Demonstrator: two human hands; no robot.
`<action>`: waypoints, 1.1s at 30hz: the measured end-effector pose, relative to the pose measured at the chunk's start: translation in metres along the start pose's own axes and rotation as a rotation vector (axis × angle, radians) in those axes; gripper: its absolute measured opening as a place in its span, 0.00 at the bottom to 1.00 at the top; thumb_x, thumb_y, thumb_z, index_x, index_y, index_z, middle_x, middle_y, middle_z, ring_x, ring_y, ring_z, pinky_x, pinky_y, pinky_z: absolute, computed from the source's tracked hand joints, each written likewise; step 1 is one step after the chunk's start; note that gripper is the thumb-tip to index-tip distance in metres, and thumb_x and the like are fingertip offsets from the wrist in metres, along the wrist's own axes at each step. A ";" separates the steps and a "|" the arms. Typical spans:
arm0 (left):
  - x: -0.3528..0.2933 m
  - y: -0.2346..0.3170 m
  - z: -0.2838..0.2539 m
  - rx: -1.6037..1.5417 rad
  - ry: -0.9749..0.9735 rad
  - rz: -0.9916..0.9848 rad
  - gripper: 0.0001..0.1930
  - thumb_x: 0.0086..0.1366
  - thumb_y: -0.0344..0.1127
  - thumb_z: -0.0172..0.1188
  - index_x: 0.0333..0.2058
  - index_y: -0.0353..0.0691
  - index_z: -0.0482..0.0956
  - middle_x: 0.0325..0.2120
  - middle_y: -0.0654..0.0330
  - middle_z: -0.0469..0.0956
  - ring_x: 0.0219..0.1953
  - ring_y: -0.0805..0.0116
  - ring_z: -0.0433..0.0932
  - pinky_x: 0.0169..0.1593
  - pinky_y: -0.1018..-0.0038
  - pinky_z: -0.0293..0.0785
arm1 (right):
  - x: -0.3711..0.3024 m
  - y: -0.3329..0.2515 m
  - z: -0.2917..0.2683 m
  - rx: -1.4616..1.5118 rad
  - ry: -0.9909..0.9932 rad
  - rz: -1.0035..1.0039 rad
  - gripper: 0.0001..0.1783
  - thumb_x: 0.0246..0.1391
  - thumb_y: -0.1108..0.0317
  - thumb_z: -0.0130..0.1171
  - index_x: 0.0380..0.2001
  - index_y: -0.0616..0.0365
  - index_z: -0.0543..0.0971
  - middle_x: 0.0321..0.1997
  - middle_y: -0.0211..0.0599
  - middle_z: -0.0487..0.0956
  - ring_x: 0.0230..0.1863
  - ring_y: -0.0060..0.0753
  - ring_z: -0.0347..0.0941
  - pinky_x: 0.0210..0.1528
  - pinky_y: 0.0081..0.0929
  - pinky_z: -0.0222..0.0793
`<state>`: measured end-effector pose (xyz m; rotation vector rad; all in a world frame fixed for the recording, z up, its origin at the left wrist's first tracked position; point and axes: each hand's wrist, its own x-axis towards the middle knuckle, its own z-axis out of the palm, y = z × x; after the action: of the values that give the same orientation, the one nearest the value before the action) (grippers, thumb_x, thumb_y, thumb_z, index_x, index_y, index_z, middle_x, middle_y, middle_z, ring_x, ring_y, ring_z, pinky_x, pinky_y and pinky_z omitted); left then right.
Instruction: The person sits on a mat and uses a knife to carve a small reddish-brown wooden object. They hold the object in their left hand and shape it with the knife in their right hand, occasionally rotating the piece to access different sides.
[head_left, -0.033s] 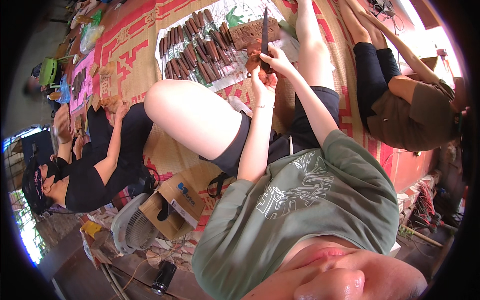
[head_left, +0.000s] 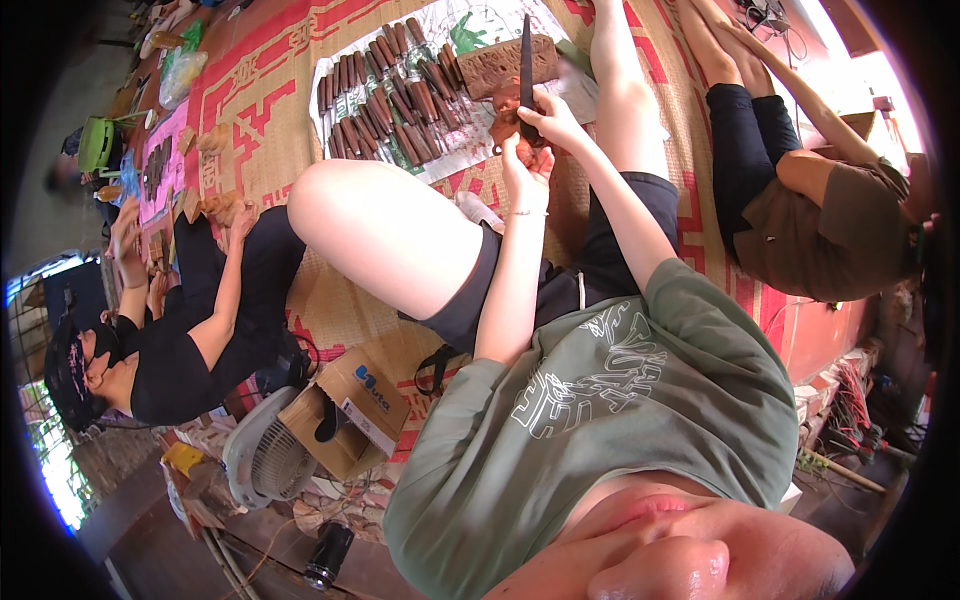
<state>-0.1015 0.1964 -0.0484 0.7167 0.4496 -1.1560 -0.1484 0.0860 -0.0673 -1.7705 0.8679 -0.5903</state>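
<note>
My left hand [head_left: 527,172] is closed around the lower part of a reddish-brown carved wooden figure [head_left: 506,118]. A long, dark file [head_left: 526,60] is gripped in my right hand [head_left: 552,120], its narrow end pointing away from me. The file lies against or just over the right side of the carving; the exact contact is hidden by my fingers. Just beyond stands a brown block with a carved surface [head_left: 508,64]. Left of it, several wooden-handled carving tools [head_left: 400,100] lie in rows on a printed sheet [head_left: 440,172].
A patterned straw mat [head_left: 255,120] covers the floor. At the left a person in black [head_left: 190,350] handles a light wooden piece; another person [head_left: 830,220] sits at the right. Beside my left side are a cardboard box [head_left: 365,400] and a grey fan [head_left: 265,450].
The file's far end has shifted slightly left. The raised hand of the person at the left has moved a little. My left hand and the carving look nearly unchanged.
</note>
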 end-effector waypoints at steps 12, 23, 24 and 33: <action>-0.002 0.002 -0.002 -0.015 0.066 0.006 0.12 0.50 0.42 0.56 0.19 0.46 0.63 0.13 0.68 0.63 0.13 0.76 0.65 0.17 0.83 0.64 | 0.001 -0.008 0.005 0.036 -0.001 0.020 0.14 0.47 0.68 0.57 0.37 0.62 0.74 0.27 0.35 0.76 0.28 0.22 0.70 0.33 0.22 0.67; -0.009 -0.005 0.009 -0.084 0.089 -0.034 0.10 0.50 0.41 0.55 0.18 0.47 0.65 0.13 0.69 0.65 0.12 0.76 0.65 0.17 0.83 0.64 | 0.022 0.023 0.007 0.257 0.083 0.001 0.12 0.48 0.68 0.56 0.35 0.63 0.74 0.25 0.33 0.75 0.28 0.20 0.69 0.32 0.21 0.67; -0.007 0.000 0.002 -0.094 0.085 -0.006 0.10 0.50 0.41 0.55 0.19 0.46 0.65 0.13 0.69 0.64 0.12 0.76 0.65 0.17 0.83 0.64 | 0.012 0.007 0.013 0.302 0.026 0.020 0.12 0.47 0.68 0.57 0.36 0.63 0.74 0.27 0.34 0.75 0.28 0.20 0.69 0.32 0.21 0.67; -0.003 -0.007 0.001 -0.098 0.053 -0.008 0.11 0.50 0.42 0.56 0.19 0.46 0.65 0.12 0.69 0.64 0.13 0.76 0.64 0.18 0.83 0.64 | 0.024 0.025 0.005 0.297 0.041 -0.054 0.15 0.47 0.69 0.56 0.39 0.64 0.72 0.30 0.36 0.77 0.30 0.21 0.70 0.35 0.20 0.67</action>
<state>-0.1092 0.1954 -0.0477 0.6619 0.5501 -1.1164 -0.1369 0.0653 -0.0924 -1.5195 0.7211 -0.7530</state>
